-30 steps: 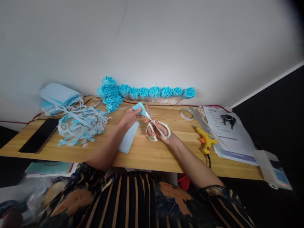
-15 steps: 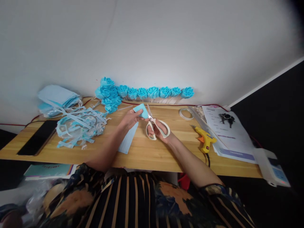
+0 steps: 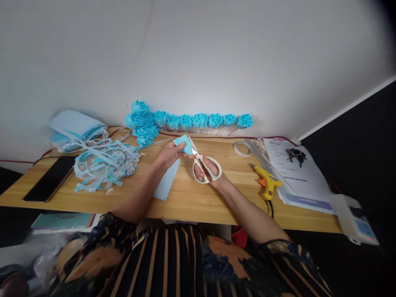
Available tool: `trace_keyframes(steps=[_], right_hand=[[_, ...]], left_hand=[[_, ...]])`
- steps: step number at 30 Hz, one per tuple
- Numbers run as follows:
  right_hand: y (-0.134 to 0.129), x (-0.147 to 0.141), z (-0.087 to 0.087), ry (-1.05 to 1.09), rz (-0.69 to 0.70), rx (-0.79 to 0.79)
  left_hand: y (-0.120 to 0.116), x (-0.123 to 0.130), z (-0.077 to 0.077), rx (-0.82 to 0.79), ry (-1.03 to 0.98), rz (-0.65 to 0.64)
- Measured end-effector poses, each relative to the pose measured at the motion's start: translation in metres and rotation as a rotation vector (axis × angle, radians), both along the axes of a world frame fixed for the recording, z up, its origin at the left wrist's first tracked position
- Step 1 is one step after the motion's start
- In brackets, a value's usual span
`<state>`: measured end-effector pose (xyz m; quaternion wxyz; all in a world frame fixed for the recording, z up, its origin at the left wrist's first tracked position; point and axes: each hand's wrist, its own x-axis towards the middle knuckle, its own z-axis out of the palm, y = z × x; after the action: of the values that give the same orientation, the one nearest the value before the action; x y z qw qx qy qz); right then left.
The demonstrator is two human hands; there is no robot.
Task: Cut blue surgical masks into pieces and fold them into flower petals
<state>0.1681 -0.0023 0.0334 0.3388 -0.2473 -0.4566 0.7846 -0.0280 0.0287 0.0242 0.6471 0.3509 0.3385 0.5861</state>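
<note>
Between thumb and fingers, my left hand (image 3: 171,155) pinches a small square of light-blue fabric (image 3: 185,142) above the table. My right hand (image 3: 213,171) has its fingers through the cream handles of a pair of scissors (image 3: 196,154). The blades lie along the right edge of the blue square, their tips pointing away from me. Under my left wrist a flat, pleated light-blue strip (image 3: 167,183) rests on the wood. Blue fabric flowers (image 3: 199,120) stand in a row against the wall, with several more bunched (image 3: 142,123) at its left end.
Left on the table (image 3: 198,202) are stacked face masks (image 3: 76,123), a heap of cut strips (image 3: 107,165) and a black phone (image 3: 49,179). To the right lie a tape roll (image 3: 243,149), a yellow glue gun (image 3: 266,181), printed sheets (image 3: 291,169) and keys (image 3: 296,154).
The scissors have closed further: their handles are nearer together and the blades now lie together at the blue square's edge. My left hand has stayed in place.
</note>
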Motion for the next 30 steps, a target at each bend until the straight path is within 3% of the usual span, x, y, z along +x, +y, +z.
trace_keyframes(steps=[23, 30], right_hand=[[0.0004, 0.0011, -0.0039, -0.015, -0.008, 0.016], [-0.0006, 0.0043, 0.0027, 0.046, 0.110, 0.034]], left_hand=[[-0.0008, -0.0034, 0.0034, -0.016, 0.004, -0.016], [-0.0025, -0.0022, 0.0054, -0.045, 0.018, 0.027]])
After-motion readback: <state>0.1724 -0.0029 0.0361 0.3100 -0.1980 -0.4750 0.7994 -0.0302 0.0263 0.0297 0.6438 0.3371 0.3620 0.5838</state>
